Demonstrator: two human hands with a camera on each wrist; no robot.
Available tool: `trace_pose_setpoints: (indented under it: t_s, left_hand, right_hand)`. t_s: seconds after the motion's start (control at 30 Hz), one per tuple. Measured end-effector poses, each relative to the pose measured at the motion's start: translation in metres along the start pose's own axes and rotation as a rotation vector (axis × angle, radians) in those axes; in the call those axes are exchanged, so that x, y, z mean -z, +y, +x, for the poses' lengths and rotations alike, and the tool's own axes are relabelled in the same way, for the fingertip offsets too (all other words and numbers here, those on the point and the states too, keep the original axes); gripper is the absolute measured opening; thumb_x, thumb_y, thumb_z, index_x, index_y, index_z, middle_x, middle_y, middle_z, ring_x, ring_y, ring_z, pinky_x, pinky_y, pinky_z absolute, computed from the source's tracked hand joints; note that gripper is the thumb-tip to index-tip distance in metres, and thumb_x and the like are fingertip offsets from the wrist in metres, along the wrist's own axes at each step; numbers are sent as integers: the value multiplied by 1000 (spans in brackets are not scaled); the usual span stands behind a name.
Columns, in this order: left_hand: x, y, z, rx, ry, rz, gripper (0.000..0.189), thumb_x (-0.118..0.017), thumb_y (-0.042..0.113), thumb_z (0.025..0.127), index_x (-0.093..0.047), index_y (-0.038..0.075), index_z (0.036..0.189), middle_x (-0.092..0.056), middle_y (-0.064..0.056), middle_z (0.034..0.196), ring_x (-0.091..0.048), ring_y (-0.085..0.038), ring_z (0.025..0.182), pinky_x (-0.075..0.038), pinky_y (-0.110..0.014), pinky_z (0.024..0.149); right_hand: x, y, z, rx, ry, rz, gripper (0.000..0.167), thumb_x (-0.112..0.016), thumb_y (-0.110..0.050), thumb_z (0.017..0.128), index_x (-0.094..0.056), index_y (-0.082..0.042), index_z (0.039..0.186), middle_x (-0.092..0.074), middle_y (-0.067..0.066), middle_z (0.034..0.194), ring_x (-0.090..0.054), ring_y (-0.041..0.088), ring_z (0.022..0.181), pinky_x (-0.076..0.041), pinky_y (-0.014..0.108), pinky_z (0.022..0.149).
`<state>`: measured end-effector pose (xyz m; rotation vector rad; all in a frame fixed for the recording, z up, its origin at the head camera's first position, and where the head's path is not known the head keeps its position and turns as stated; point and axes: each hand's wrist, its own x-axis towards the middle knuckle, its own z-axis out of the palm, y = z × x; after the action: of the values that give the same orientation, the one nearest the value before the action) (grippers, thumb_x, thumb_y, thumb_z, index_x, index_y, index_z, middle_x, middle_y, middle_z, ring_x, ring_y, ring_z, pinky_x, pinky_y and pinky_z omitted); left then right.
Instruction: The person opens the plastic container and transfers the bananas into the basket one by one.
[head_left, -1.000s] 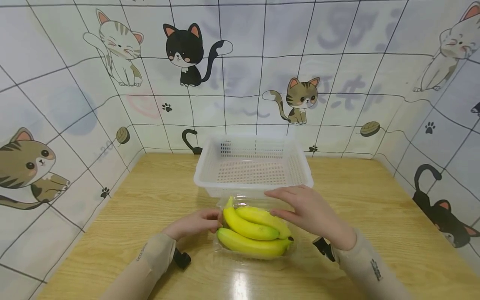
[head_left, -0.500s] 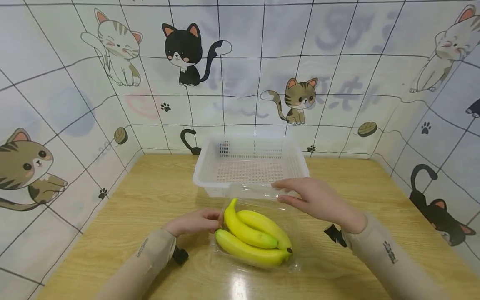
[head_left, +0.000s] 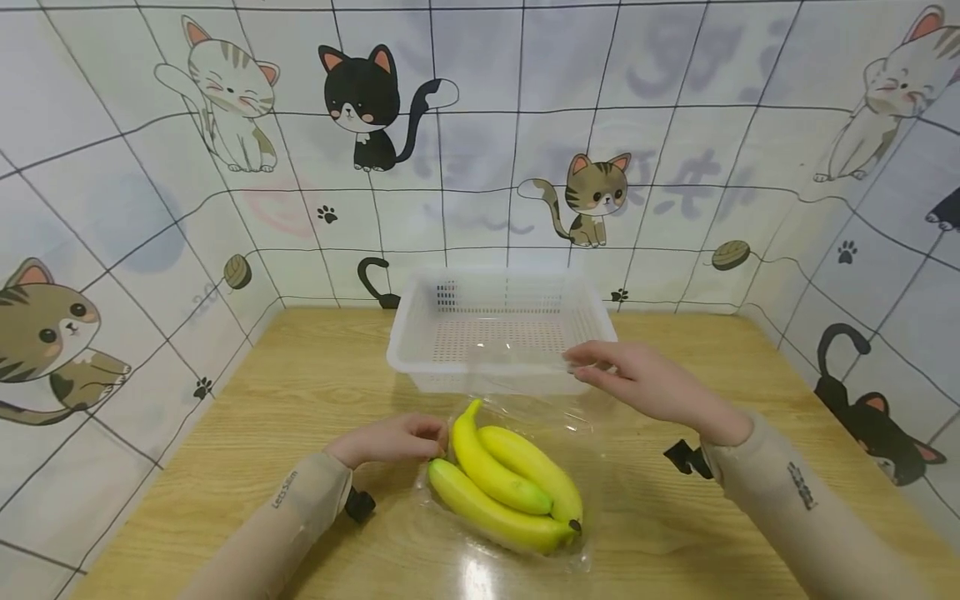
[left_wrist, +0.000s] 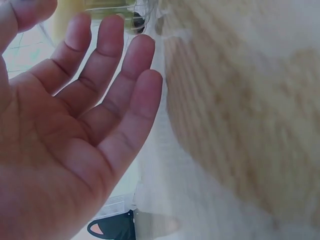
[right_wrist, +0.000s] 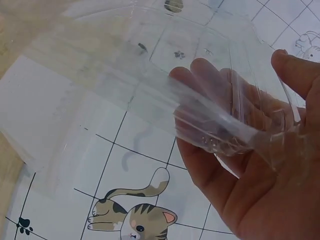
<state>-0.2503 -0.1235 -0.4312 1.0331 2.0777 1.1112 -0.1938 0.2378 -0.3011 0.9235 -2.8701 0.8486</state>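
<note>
Three yellow bananas (head_left: pixel 510 479) lie in a clear plastic clamshell box (head_left: pixel 581 552) near the front of the table. Its clear lid (head_left: pixel 517 377) stands raised at the far side, in front of the basket. My right hand (head_left: pixel 648 385) holds the lid's right edge; in the right wrist view the lid (right_wrist: pixel 125 70) passes between the thumb and the curved fingers. My left hand (head_left: pixel 390 440) rests at the box's left side, its fingertips at the edge. In the left wrist view, that hand (left_wrist: pixel 75 115) is loosely bent with its palm bare, and part of a banana (left_wrist: pixel 110 11) shows beyond the fingertips.
A white perforated plastic basket (head_left: pixel 420 377) stands behind the box, against the back wall (head_left: pixel 480 150). Walls printed with cartoon cats enclose the wooden table (head_left: pixel 300 375) at the back and both sides.
The lid has swung up and back, away from me, with my right hand moving up and to the right. The bananas have shifted slightly nearer to me. My left hand has barely moved.
</note>
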Motion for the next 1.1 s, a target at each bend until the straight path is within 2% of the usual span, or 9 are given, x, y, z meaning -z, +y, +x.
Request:
trace_pose_setpoints:
  t_s: [0.13,0.27,0.4,0.73,0.93,1.1]
  left_hand:
    - [1,1,1,-8,8,19,13,-59,18,90,-54,11,80,-43,8,68,-37,-5,57,-32,-21,54]
    - [3,1,2,5,20,30,11,-61,17,90,-56,12,81,-45,9,68,-38,-5,57,-33,-21,54]
    - [5,1,3,15,41,57,10,-63,17,89,-59,13,81,-51,8,71,-43,-6,63,-37,-22,58]
    - [8,-3,7,46,156,64,8,-66,16,87,-64,9,83,-59,5,76,-50,-11,72,-41,-25,66]
    - [9,-8,9,25,191,25,8,-66,15,88,-66,7,84,-61,4,75,-52,-12,73,-42,-25,68]
    - [9,-9,9,21,223,20,10,-65,15,89,-65,6,83,-59,4,72,-50,-11,69,-41,-24,65]
  right_hand:
    - [3,8,-3,-21,-9,77,33,-49,-22,103,-58,-2,127,-67,6,114,-65,19,94,-52,40,81]
    - [5,16,-7,-63,-16,136,32,-48,-21,104,-58,-1,126,-67,6,109,-64,18,86,-52,37,71]
    - [5,23,-13,-98,-10,184,32,-47,-21,104,-58,1,125,-68,6,105,-63,23,82,-52,36,63]
    - [4,36,-26,-122,-24,271,33,-46,-19,104,-56,4,125,-68,10,104,-65,24,80,-53,38,62]
    - [3,43,-35,-118,-49,312,28,-46,-17,104,-57,2,121,-68,9,103,-65,23,80,-53,36,62]
    - [0,49,-42,-118,-60,336,24,-46,-17,104,-60,-1,114,-68,7,98,-64,19,78,-53,35,60]
